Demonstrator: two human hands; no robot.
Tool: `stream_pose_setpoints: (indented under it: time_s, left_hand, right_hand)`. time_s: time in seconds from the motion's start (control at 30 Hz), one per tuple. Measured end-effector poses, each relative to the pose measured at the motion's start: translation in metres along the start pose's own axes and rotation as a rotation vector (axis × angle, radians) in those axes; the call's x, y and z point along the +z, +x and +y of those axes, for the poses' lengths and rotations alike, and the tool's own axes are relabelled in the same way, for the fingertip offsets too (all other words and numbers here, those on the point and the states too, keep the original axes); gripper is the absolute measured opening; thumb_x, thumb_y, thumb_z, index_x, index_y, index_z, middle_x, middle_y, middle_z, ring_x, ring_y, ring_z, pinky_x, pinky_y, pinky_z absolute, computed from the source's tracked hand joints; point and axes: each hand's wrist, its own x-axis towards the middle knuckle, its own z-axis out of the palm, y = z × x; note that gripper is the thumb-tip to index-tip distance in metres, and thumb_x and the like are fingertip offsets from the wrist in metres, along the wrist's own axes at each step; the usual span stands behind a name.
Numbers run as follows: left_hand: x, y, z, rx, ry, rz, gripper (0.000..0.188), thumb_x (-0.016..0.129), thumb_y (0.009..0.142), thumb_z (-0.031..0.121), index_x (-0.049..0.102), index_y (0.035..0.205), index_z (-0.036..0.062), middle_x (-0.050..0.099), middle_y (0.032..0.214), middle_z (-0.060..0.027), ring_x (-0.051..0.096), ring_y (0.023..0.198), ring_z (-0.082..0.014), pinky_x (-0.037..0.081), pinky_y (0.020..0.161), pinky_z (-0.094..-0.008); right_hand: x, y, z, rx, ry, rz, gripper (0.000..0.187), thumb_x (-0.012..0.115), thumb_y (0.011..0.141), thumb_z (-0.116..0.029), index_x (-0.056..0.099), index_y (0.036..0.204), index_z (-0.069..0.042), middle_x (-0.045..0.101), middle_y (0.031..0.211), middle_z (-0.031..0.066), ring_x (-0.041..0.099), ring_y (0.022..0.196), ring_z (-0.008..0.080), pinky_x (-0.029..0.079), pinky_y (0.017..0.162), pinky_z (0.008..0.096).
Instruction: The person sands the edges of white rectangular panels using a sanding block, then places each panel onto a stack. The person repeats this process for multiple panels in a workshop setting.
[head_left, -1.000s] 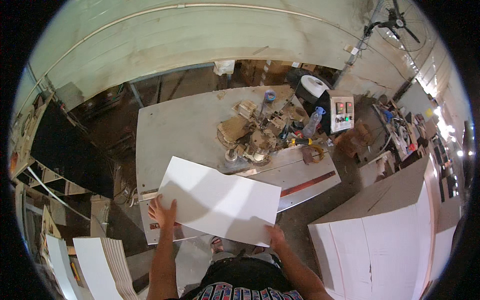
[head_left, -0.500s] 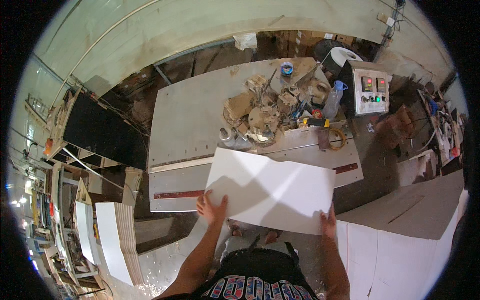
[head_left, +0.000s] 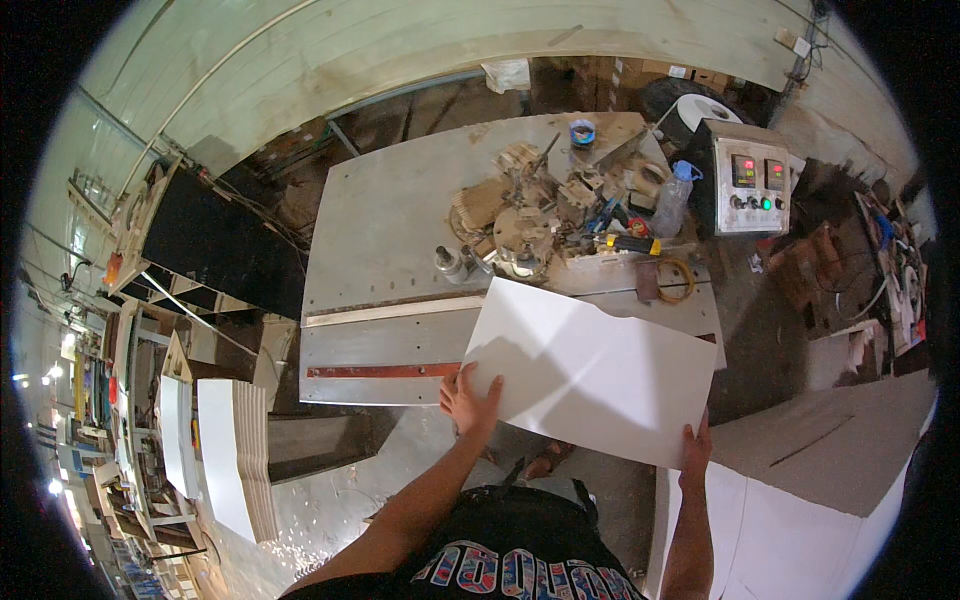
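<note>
White, flat, rectangular board panel [head_left: 590, 375] is held level between both hands, a grip at each near corner so it cannot sag or tip. Left hand [head_left: 468, 400] clasps its near left corner, fingers spread on top; right hand [head_left: 695, 452] pinches the near right corner. Beyond the hands lies the grey metal machine table [head_left: 400, 250], the panel's far edge over it, just short of the cluttered cutter head [head_left: 525, 225]
</note>
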Motion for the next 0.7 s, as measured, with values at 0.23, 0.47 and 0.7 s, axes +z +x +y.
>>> stream_pose_setpoints:
  time_s: [0.23, 0.47, 0.7]
  left_hand:
    - [-0.003, 0.0, -0.012, -0.074, -0.012, 0.037, 0.071, 0.097, 0.086, 0.051, 0.07, 0.147, 0.0289, 0.054, 0.159, -0.0113, 0.042, 0.153, -0.0427, 0.028, 0.126, -0.0663]
    - [-0.009, 0.015, -0.027, -0.137, -0.002, 0.16, 0.067, 0.099, 0.082, 0.052, 0.073, 0.139, 0.0278, 0.057, 0.156, -0.0069, 0.044, 0.153, -0.0396, 0.029, 0.125, -0.0665]
    - [-0.001, 0.051, -0.049, -0.153, 0.175, 0.427, 0.055, 0.1, 0.082, 0.056, 0.077, 0.121, 0.0266, 0.068, 0.14, -0.0055, 0.056, 0.142, -0.0372, 0.033, 0.122, -0.0632]
  right_hand:
    - [0.016, 0.012, -0.013, -0.001, 0.125, -0.056, 0.075, 0.068, 0.116, -0.013, 0.036, 0.184, -0.011, 0.048, 0.183, 0.0113, 0.047, 0.163, 0.0246, 0.034, 0.136, 0.0398]
    - [0.041, 0.035, -0.013, 0.037, 0.027, -0.064, 0.079, 0.074, 0.115, -0.021, 0.037, 0.184, -0.013, 0.045, 0.185, 0.0101, 0.045, 0.166, 0.0267, 0.033, 0.137, 0.041]
    - [0.082, 0.048, 0.002, -0.029, -0.071, -0.094, 0.078, 0.069, 0.116, -0.015, 0.032, 0.185, -0.009, 0.045, 0.182, 0.0187, 0.048, 0.16, 0.0314, 0.042, 0.13, 0.0436]
